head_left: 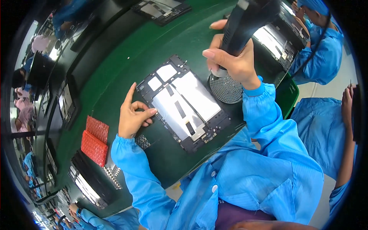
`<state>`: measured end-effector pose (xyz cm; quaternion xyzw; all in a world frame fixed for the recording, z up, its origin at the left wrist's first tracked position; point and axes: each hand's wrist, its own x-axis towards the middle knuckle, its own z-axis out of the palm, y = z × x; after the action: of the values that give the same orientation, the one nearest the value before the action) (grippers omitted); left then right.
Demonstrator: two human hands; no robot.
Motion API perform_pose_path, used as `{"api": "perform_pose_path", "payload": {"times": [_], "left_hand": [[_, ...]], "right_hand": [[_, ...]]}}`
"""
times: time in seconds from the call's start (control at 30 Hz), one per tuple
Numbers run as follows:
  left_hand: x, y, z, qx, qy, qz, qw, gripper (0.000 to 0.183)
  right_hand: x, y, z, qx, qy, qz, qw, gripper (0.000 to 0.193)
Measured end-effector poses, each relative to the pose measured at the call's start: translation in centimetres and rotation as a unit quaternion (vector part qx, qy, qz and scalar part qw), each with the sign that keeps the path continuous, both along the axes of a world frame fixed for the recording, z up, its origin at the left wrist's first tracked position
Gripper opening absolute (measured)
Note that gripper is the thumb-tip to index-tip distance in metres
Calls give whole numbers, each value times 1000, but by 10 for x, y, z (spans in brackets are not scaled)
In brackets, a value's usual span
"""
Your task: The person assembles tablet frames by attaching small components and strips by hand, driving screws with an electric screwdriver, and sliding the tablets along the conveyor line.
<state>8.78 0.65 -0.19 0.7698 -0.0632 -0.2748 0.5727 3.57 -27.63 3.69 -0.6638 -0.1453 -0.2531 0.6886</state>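
A tablet housing, opened to show silver panels, black strips and small boards, lies on the green table in front of me. At its left edge is my left hand, the thumb and bent fingers against the frame and the index finger stretched toward the far left corner. My right hand is wrapped round a thick black electric screwdriver, raised above the table right of the housing. Its tip is hidden behind my fingers. Below that hand sits a round grey screw tray with many small holes, partly covered by the hand.
Red bubble-wrap pouches and small metal parts lie left, near a stack of housings. More housings stand at the far side and right. A co-worker in blue sits at right; a dark cable hangs there.
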Motion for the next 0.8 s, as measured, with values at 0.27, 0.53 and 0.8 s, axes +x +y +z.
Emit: {"api": "perform_pose_path", "payload": {"times": [0.27,0.53,0.8], "left_hand": [[-12,-4,-4,10,4,16,1000,91],[-13,-5,-5,2,8,22,1000,92],[-11,-5,-7,-18,14,18,1000,92]], "right_hand": [[0,-16,-26,23,49,-13,998,44],[3,-18,-33,36,80,6,996,44],[6,-19,-41,14,40,13,999,42]]}}
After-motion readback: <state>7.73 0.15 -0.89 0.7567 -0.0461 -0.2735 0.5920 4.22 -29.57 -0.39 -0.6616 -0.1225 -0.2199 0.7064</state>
